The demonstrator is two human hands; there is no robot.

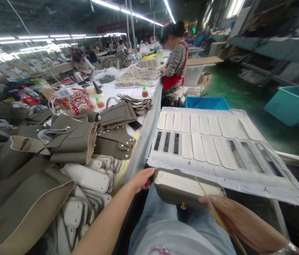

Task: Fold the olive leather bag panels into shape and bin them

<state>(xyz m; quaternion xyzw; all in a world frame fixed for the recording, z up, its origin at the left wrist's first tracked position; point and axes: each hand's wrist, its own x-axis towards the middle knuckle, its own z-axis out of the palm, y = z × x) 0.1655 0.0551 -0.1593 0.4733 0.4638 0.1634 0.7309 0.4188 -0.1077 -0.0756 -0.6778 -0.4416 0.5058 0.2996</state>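
An olive-grey bag [174,197] lies over my lap with its long cream base panel [177,181] facing up. My left hand [143,180] is closed on the bag's left end, its fingers curled partly out of sight behind the edge. A thin yellowish stick [213,209] slants across the panel, its upper tip over the cream surface. My right hand [231,214] is closed around that stick, and its fingertips touch the bag's near side. A small gold-coloured fitting [183,205] hangs below the bag.
Beyond the bag is a white-covered board [170,161] with rows of cream strips [209,148]. Olive bags [69,138] and stacked pale panels [85,177] crowd the left table. A co-worker in a red apron [172,79] stands ahead, near a blue bin [206,102].
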